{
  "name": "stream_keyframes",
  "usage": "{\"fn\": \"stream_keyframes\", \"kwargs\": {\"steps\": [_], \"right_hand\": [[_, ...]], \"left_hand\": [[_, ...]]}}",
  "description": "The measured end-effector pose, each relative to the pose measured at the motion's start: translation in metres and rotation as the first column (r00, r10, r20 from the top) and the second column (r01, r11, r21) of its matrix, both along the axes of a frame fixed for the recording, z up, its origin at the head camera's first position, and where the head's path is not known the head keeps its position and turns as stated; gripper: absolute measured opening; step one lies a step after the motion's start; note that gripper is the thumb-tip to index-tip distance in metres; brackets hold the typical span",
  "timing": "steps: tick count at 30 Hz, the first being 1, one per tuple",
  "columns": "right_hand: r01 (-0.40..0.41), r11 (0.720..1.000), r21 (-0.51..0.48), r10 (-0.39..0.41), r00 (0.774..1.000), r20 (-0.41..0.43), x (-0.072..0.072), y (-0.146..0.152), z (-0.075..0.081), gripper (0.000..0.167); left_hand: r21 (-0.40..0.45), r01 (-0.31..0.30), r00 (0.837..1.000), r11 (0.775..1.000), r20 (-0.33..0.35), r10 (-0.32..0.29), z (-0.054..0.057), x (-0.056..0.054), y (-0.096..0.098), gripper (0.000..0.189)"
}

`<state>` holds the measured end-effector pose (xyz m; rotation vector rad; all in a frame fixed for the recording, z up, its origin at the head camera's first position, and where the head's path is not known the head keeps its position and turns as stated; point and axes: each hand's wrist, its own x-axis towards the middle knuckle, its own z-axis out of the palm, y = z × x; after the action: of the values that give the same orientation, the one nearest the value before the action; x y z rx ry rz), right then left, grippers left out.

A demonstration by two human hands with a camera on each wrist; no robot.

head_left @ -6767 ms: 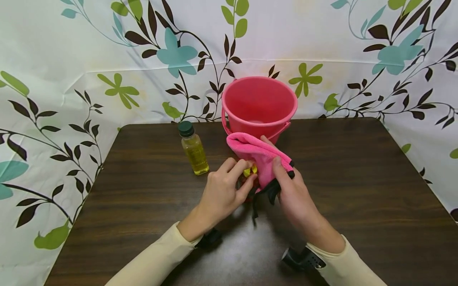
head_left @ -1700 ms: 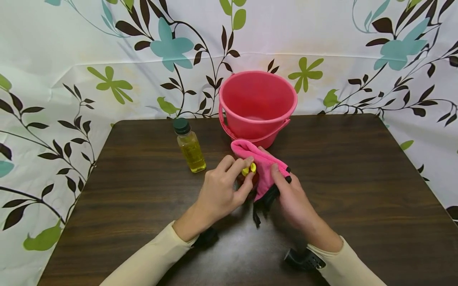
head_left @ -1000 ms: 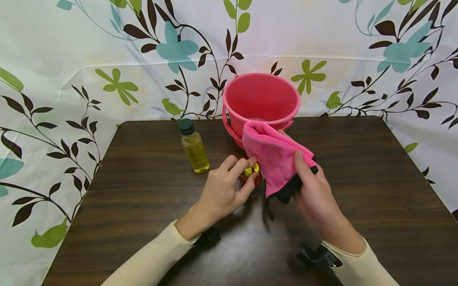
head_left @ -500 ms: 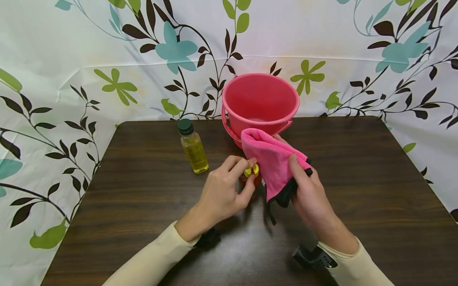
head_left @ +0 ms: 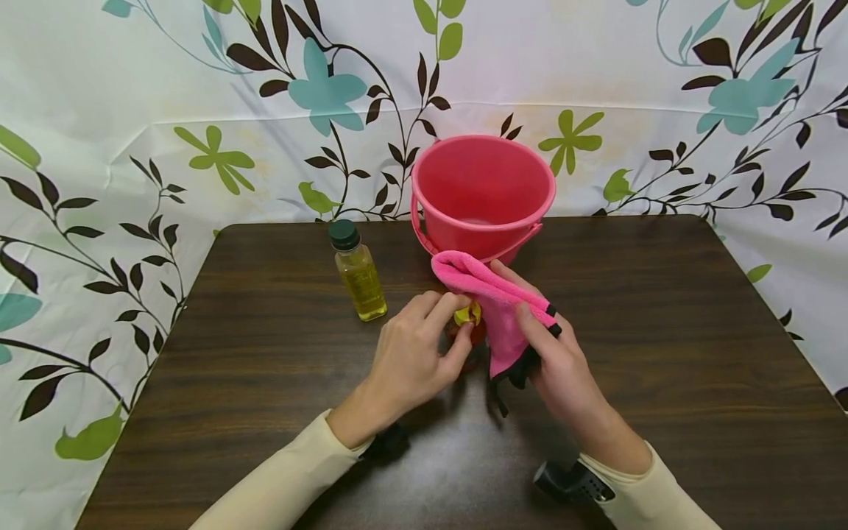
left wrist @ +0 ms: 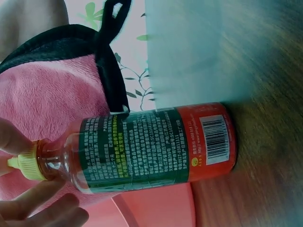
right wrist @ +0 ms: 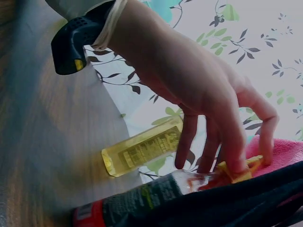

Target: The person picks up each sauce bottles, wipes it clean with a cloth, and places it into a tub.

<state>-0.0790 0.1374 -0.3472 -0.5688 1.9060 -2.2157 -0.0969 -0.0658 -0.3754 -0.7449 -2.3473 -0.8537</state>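
Note:
A red sauce bottle [left wrist: 151, 146] with a dark green label and a yellow cap [head_left: 468, 315] stands upright on the table. My left hand [head_left: 414, 353] pinches the cap between thumb and fingers. Just to the right, my right hand [head_left: 566, 375] grips a folded pink cloth [head_left: 500, 313] edged in black, thumb on the near face. The cloth hangs right against the bottle's far side, with its black loop [left wrist: 111, 21] dangling. From above, the left hand and cloth hide most of the bottle; the right wrist view shows its red base.
A pink bucket [head_left: 482, 228] with its handle lowered stands behind the cloth. To the left is a clear bottle of yellow oil [head_left: 363, 283] with a dark green cap. A patterned curtain [head_left: 265, 169] hangs behind the dark wooden table [head_left: 265, 368].
The right hand moved the cloth rightward and up about a second ago, then back left and down, showing less of its face now. The left hand stays at the cap throughout.

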Motion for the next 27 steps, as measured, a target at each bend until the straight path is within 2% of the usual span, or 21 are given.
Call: {"fn": "stream_keyframes", "kwargs": {"steps": [7,16,21,25,27], "right_hand": [[-0.005,0.999,0.054,0.007,0.999,-0.044,-0.002,-0.011,-0.013,0.054],[-0.022,0.999,0.048,0.022,1.000,-0.008,-0.009,-0.022,-0.035,0.053],[0.052,0.991,0.122,-0.063,0.994,0.093,-0.013,-0.025,-0.044,0.050],[0.125,0.970,0.210,-0.172,0.959,0.225,-0.015,-0.024,-0.051,0.043],[0.133,0.963,0.234,-0.196,0.943,0.269,-0.016,-0.023,-0.054,0.042]], "left_hand": [[0.009,-0.025,1.000,1.000,-0.011,0.025,-0.001,-0.001,-0.001,0.024],[0.048,0.013,1.000,0.999,-0.029,-0.011,-0.001,-0.002,0.000,0.027],[0.056,0.026,1.000,0.998,-0.003,-0.026,-0.002,-0.002,0.000,0.030],[0.056,0.028,1.000,0.998,0.006,-0.028,-0.002,-0.002,0.000,0.031],[0.055,0.030,1.000,0.998,0.006,-0.030,-0.002,-0.002,0.001,0.032]]}}
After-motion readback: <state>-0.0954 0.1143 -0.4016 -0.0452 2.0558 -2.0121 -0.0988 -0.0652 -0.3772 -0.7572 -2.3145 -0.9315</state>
